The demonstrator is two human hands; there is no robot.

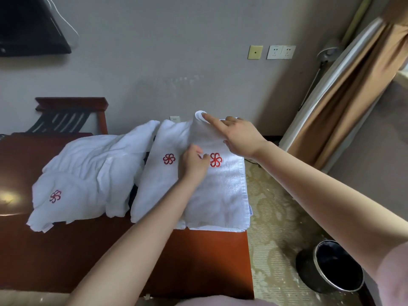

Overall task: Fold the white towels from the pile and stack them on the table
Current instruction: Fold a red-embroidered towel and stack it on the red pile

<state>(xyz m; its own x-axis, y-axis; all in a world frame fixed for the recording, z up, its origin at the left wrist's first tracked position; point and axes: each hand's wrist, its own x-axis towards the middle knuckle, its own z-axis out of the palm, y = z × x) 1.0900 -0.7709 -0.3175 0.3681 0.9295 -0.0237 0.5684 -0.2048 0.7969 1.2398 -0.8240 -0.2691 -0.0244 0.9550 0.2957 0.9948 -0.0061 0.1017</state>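
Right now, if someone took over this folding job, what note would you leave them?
Left hand pinches the towel beside its logo. Right hand holds its far end raised, mid-fold.
The towel lies at the table's right end. A second towel lies flat beside it, and the pile sits to the left.
Done: layered edges under the towel suggest some are already stacked.
Left: finish this fold, then fold the pile.

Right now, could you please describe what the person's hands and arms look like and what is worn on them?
The left hand and right hand are bare: no gloves, rings, watch or bracelet show. Both forearms are uncovered, with no sleeve reaching them.
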